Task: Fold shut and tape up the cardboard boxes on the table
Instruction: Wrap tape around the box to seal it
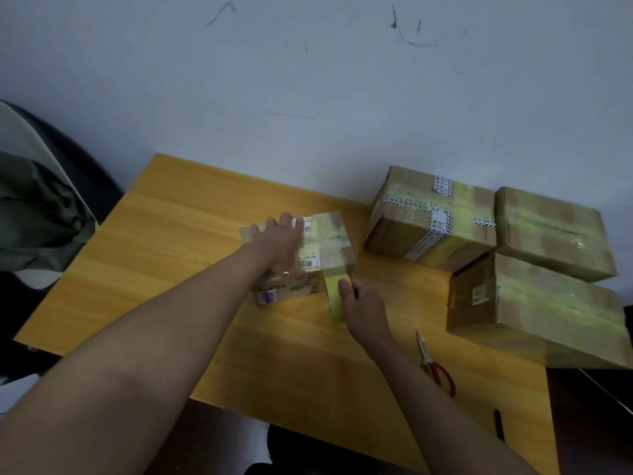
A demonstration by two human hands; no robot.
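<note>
Left arm reached forward across yellow table (164, 241); left hand (279, 243) lay flat, fingers straight, pressing top of small cardboard box (308, 255) at table centre. Right hand (364, 308) gripped yellow tape roll (334, 299), touching box's near right corner. Red-handled scissors (435, 366) lay near right forearm. Three taped boxes (513, 255) clustered far right.
</note>
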